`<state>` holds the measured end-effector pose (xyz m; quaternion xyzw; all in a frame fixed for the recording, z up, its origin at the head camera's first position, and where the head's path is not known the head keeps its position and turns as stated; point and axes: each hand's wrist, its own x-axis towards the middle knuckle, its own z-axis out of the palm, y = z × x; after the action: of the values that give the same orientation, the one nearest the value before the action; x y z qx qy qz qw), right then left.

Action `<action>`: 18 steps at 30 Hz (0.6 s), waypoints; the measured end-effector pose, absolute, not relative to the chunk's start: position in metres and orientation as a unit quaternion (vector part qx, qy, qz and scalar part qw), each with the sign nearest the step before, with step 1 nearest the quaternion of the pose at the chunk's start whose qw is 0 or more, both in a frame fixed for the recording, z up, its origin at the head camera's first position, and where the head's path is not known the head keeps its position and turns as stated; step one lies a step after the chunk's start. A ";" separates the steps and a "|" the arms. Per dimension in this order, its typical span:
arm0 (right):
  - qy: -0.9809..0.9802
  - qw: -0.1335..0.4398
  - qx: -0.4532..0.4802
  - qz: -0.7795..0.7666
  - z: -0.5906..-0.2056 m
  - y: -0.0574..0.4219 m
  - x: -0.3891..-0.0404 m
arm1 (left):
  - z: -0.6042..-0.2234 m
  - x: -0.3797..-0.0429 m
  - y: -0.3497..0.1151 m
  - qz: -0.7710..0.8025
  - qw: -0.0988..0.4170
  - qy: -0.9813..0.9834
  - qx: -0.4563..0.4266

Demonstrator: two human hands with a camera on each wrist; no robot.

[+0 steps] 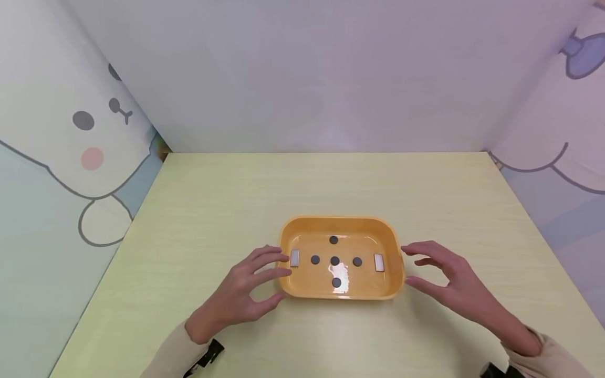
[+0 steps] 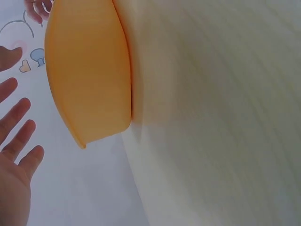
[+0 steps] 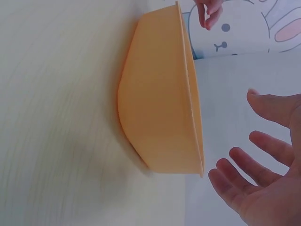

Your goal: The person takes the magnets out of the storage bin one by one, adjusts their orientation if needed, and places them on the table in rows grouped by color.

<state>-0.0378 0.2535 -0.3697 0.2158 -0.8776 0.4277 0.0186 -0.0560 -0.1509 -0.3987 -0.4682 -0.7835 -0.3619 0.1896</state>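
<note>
- Beige sleeves point(image 1: 172, 349) come closest to the lens, entering at 8 and 4 o'clock of the tray, each with a black fitting point(image 1: 208, 356) at the wrist.
- Left hand point(image 1: 248, 286): between 8 and 9 o'clock, fingers spread and slightly bent; from overhead its fingertips overlap the rim, while the left wrist view shows a gap.
- Right hand point(image 1: 446, 273): at 3 o'clock, thumb and fingers apart, fingertips just beside the rim; whether any touch it, I cannot tell.
- Orange tray point(image 1: 307, 287): upright on the pale table point(image 1: 227, 199), between the hands.
- Inside it, five dark discs point(image 1: 334, 261): one central, others at 12, 3, 6 and 9; white rectangles point(image 1: 379, 263) lie beyond them at 9 and 3.
- Plain wall point(image 1: 326, 79) at 12; cartoon panels point(image 1: 47, 226) at 10 and 2.
</note>
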 end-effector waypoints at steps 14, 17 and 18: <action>-0.845 0.002 0.269 0.462 -0.371 0.235 -0.049 | -0.412 -0.054 -0.141 -0.342 0.142 -0.805 -0.463; -0.846 -0.008 0.270 0.460 -0.371 0.231 -0.051 | -0.414 -0.055 -0.140 -0.329 0.142 -0.812 -0.461; -0.846 -0.011 0.271 0.459 -0.372 0.230 -0.051 | -0.415 -0.055 -0.139 -0.325 0.142 -0.813 -0.461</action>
<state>-0.0512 0.2303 -0.3715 0.2713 -0.8457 0.4594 -0.0115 -0.0552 -0.1394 -0.4145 -0.4612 -0.8134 -0.3248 0.1422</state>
